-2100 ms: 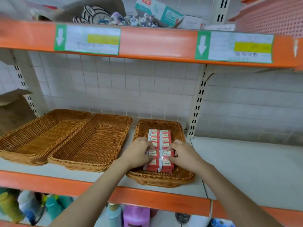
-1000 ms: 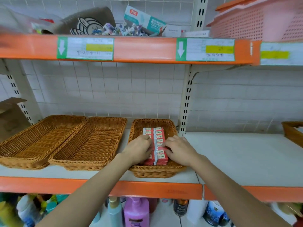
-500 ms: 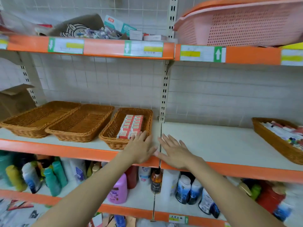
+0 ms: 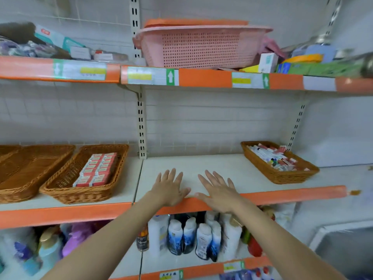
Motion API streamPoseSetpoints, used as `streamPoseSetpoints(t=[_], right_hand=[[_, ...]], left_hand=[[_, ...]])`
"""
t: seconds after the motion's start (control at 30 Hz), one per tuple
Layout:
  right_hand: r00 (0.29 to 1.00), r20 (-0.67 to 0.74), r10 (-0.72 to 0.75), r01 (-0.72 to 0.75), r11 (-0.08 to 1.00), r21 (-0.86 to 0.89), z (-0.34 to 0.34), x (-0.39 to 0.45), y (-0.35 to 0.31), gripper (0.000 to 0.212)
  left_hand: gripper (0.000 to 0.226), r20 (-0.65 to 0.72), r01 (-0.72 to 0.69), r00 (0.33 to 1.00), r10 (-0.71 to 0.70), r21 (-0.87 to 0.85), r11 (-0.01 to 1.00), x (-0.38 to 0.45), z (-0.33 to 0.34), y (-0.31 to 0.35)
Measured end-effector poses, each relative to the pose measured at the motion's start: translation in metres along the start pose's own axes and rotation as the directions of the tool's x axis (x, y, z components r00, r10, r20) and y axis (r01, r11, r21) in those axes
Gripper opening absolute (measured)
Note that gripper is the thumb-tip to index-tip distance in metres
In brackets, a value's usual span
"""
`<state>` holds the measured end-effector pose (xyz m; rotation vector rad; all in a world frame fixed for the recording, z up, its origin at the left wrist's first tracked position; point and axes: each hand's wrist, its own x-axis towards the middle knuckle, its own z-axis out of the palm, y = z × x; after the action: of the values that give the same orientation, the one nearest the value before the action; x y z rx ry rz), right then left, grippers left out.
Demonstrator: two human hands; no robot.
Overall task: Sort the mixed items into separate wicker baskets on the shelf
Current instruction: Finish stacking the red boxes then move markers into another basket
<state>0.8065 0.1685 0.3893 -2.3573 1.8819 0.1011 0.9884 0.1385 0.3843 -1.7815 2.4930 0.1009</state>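
- Head view: white middle shelf, orange front lip.
- Left hand, right hand: fingers spread, holding nothing, over near edge.
- Red boxes stacked in left wicker basket; two baskets further left look bare.
- Mixed items unsorted in far-right basket; most work left.

L hand & R hand spread flat, empty, over shelf front edge; red boxes in wicker basket left, mixed-items basket far right.

pink plastic basket above, bottles below
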Motion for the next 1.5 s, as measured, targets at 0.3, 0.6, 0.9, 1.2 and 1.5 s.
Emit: streamPoseSetpoints(t=[0.3, 0.6, 0.9, 1.2, 1.5], right_hand=[[0.981, -0.029, 0.19, -0.189, 0.981, 0.033, -0.01, 0.017, 0.093, 0.07], [0.936, -0.094, 0.339, -0.33, 0.939, 0.1, -0.003, 0.007, 0.179, 0.07], [0.922, -0.087, 0.376, -0.363, 0.922, 0.134, -0.012, 0.002, 0.295, 0.066], [0.957, -0.119, 0.265, -0.239, 0.951, 0.197, -0.028, 0.018, 0.365, 0.06], [0.929, -0.213, 0.301, -0.225, 0.92, 0.321, -0.036, 0.051, 0.378, 0.02]], left_hand=[[0.071, 0.003, -0.187, 0.982, 0.187, 0.004, 0.982, 0.086, -0.016, 0.066], [0.072, 0.03, -0.385, 0.923, 0.385, -0.016, 0.923, 0.151, -0.025, 0.149], [0.069, -0.05, -0.456, 0.89, 0.454, -0.065, 0.887, 0.206, -0.027, 0.252], [0.051, -0.183, -0.452, 0.88, 0.439, -0.031, 0.892, 0.255, -0.024, 0.3], [0.027, -0.253, -0.574, 0.8, 0.544, -0.06, 0.817, 0.298, -0.031, 0.307]])
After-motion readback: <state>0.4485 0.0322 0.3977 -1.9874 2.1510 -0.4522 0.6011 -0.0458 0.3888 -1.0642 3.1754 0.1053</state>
